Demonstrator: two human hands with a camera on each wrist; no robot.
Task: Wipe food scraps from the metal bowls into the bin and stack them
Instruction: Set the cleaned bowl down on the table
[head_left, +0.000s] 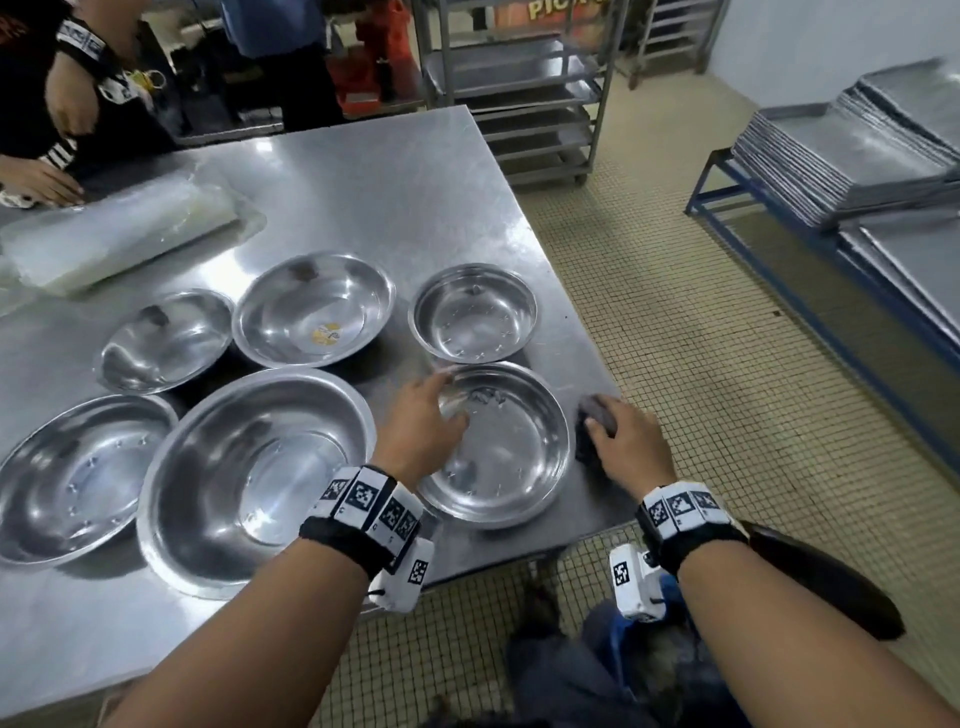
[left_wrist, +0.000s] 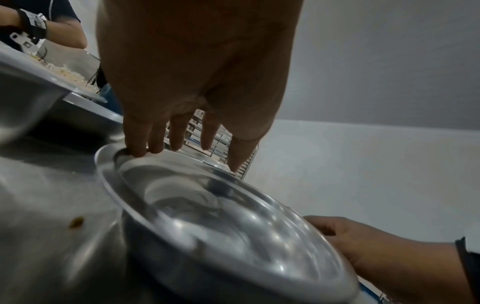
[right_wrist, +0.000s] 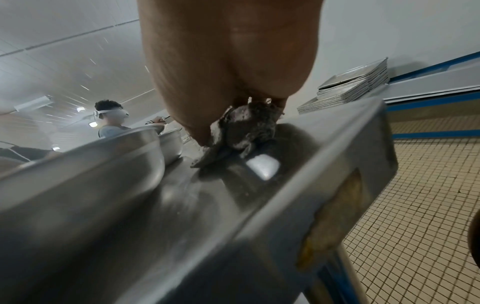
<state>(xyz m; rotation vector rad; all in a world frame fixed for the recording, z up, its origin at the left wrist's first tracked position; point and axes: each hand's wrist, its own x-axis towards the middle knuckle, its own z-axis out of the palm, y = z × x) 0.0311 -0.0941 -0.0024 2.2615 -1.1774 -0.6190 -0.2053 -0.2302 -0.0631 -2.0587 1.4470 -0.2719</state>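
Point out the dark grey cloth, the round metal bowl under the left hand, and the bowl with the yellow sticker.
dark grey cloth (head_left: 592, 431): head view, bare part beside the fingers.
round metal bowl under the left hand (head_left: 511, 447): head view, inner floor.
bowl with the yellow sticker (head_left: 291, 317): head view, inner wall.

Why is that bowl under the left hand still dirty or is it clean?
Still dirty. The bowl under the left hand has dark scraps stuck inside near its far rim; no wiping yet, since the right hand holds the cloth beside it.
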